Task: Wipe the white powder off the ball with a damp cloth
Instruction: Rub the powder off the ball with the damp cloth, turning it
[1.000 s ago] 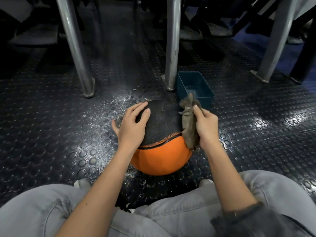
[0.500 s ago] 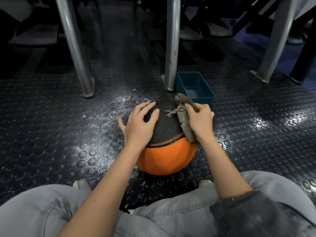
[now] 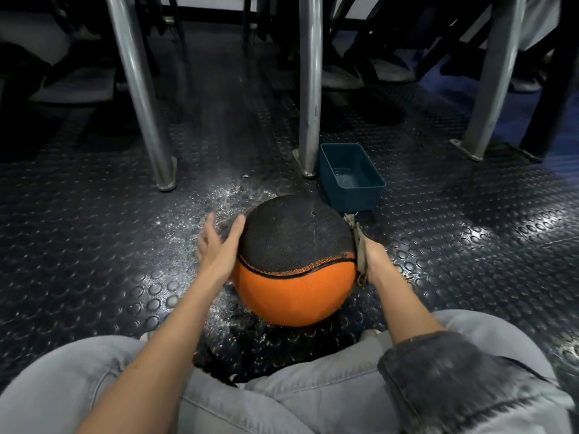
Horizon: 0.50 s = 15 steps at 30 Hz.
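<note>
Bracing the ball (image 3: 294, 261) from both sides, low over the floor (image 3: 94, 245) just ahead of the person's knees (image 3: 94, 386). Cannot tell whether it rests on the floor or is lifted slightly.

Left hand (image 3: 219, 245): grip spread, fingers straight and fanned along the ball's left flank. Motion blur hides whether the palm is in firm contact. Judged purpose: a stop, so the ball does not roll away from the wiping push.

Right hand (image 3: 374, 261): on the ball's right flank, with the cloth (image 3: 360, 249) trapped between hand and ball. Frayed ends stick out above and below the hand. The fingers are hidden behind cloth and ball, so it cannot be told whether this grip curls round the cloth or presses it flat.

Ball surface: the black upper panel faces the camera, the orange half lies below. Only faint pale marks show on the black. Judged largely wiped on this face; the far and under sides are not visible.

Powder (image 3: 194, 220) is scattered on the floor left of the ball and under it, so a freshly wiped face rolled that way could pick it up again.

Room:
- The tub (image 3: 351, 177), holding a little water, sits just behind the ball on the right, handy for re-wetting but easy to knock.
- A metal leg (image 3: 310, 89) stands beside the tub, so little room behind.
- The knees close off the near side.
- Open floor lies well to the left and right, so turning the ball in place looks the safest move.
</note>
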{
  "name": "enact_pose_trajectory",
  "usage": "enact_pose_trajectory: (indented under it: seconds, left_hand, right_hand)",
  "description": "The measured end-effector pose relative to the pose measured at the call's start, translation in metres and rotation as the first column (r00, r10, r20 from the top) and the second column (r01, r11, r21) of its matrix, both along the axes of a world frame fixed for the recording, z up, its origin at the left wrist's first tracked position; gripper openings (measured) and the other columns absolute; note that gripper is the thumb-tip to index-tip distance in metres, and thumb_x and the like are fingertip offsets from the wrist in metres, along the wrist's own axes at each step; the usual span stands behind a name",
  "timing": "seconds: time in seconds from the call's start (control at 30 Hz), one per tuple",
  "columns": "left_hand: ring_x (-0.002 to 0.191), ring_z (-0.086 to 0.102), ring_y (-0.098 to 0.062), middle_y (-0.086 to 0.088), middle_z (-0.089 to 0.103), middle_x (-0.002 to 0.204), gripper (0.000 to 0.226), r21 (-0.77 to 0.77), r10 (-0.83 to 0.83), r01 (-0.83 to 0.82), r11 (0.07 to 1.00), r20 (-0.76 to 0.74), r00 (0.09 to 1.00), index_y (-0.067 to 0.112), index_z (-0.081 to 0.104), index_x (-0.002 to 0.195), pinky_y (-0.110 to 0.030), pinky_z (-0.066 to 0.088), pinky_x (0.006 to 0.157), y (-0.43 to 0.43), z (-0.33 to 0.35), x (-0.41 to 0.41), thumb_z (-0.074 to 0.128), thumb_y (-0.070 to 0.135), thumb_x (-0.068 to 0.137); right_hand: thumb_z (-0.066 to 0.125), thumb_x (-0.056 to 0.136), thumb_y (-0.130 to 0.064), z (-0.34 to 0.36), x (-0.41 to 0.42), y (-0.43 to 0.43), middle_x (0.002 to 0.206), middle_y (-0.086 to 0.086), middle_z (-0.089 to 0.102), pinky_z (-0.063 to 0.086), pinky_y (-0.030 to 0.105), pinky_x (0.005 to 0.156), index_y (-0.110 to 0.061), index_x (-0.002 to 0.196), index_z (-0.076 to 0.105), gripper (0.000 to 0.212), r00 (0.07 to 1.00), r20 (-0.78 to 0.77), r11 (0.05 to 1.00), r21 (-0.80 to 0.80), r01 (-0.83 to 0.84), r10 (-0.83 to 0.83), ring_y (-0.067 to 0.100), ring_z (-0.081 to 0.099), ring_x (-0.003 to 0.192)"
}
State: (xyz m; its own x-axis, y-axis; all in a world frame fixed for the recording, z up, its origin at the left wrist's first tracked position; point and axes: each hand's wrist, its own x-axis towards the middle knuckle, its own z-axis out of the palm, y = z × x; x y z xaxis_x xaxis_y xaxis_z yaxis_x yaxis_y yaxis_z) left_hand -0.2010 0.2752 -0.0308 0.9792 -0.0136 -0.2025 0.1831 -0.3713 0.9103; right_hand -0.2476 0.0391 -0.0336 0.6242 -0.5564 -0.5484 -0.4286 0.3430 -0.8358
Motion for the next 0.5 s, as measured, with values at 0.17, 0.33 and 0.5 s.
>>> enact_pose_trajectory:
  seconds: [0.17, 0.33, 0.5]
  left_hand:
    - [0.119, 0.052, -0.018, 0.003, 0.055, 0.133, 0.119, -0.211, -0.123, 0.097, 0.973, -0.114, 0.986, 0.027, 0.045, 0.139, -0.048, 0.039, 0.106, -0.002, -0.026, 0.003, 0.034, 0.102, 0.047]
    - [0.116, 0.055, -0.015, 0.003, 0.059, 0.127, 0.096, -0.311, -0.096, 0.081, 0.947, -0.032, 0.995, 0.022, 0.052, 0.133, -0.043, 0.042, 0.103, 0.002, -0.029, -0.004, 0.041, 0.091, 0.066]
    - [0.124, 0.044, -0.015, 0.001, 0.047, 0.133, 0.053, -0.338, -0.017, 0.041, 0.94, 0.073, 0.997, 0.031, 0.045, 0.122, -0.034, 0.036, 0.104, -0.003, -0.02, -0.004, 0.047, 0.064, 0.08]
  right_hand:
    - [0.051, 0.093, -0.035, -0.02, 0.005, -0.008, 0.103, 0.009, 0.063, 0.049, 0.032, 0.081, -0.015, 0.094, 0.061, 0.022, 0.997, -0.001, 0.996, 0.06, 0.072, -0.072, 0.02, 0.058, 0.086]
    - [0.048, 0.095, -0.024, -0.015, 0.004, 0.001, 0.083, 0.001, 0.061, 0.047, 0.029, 0.064, -0.008, 0.089, 0.057, 0.02, 0.997, 0.066, 0.999, -0.025, 0.035, -0.034, 0.015, 0.058, 0.074]
    - [0.055, 0.09, -0.024, -0.011, 0.004, 0.001, 0.087, 0.005, 0.066, 0.049, 0.034, 0.076, -0.017, 0.084, 0.064, 0.013, 0.983, 0.17, 0.997, 0.023, 0.071, -0.074, 0.018, 0.061, 0.08]
